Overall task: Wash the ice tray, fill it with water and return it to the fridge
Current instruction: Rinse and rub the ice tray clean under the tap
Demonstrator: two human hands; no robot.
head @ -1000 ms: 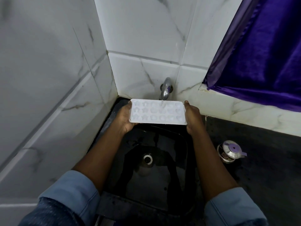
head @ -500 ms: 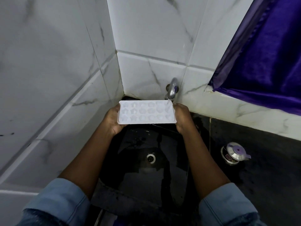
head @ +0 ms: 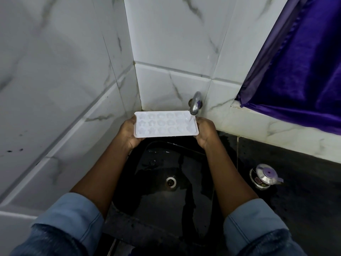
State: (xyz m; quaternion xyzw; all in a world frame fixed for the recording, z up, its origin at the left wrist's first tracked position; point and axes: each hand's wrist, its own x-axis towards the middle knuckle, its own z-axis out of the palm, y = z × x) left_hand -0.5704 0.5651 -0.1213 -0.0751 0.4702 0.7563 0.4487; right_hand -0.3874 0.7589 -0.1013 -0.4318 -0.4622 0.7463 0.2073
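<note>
My left hand [head: 127, 133] grips the left end of the white plastic star-moulded ice tray [head: 166, 124], held above the black sink basin [head: 156, 209]. The chrome wall tap [head: 195, 103] runs water onto its right edge, which my right hand [head: 205, 132] grips.

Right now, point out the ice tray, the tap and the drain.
Ice tray [head: 162, 124]: head view, middle of its moulded top face.
Tap [head: 195, 103]: head view, on the curved metal spout.
Drain [head: 171, 181]: head view, at its centre.

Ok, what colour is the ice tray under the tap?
The ice tray is plain white, with no pattern beyond its shaped moulds; the head view shows it best.
</note>
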